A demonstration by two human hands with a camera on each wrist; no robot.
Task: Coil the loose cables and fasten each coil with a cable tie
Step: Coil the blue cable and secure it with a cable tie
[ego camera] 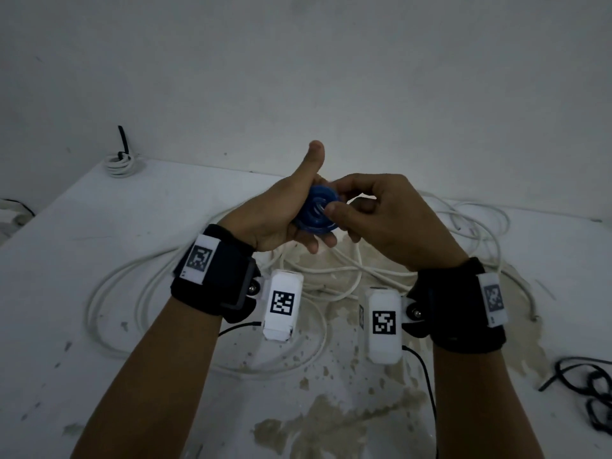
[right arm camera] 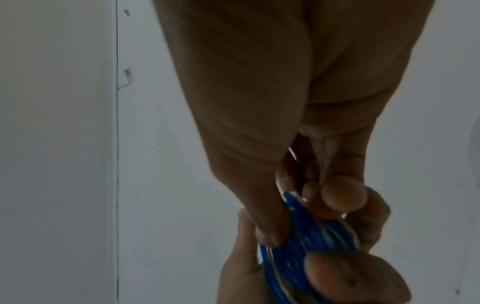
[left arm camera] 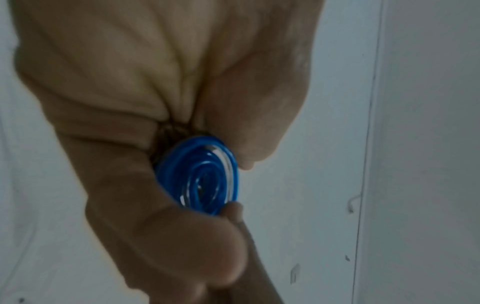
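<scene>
I hold the blue cable coil above the surface, between my 2 hands. My left hand cups the coil from below with curled fingers, thumb pointing up. My right hand pinches the coil at its middle with thumb and fingertips (something thin and clear is there, I cannot tell what). Under my hands loose white cables lie spread. A tied white coil sits at the far left corner, black cables at the right edge.

Glossy blue plastic-coated cable coil, smooth white cables, matt stained table, black fabric wristbands.
</scene>
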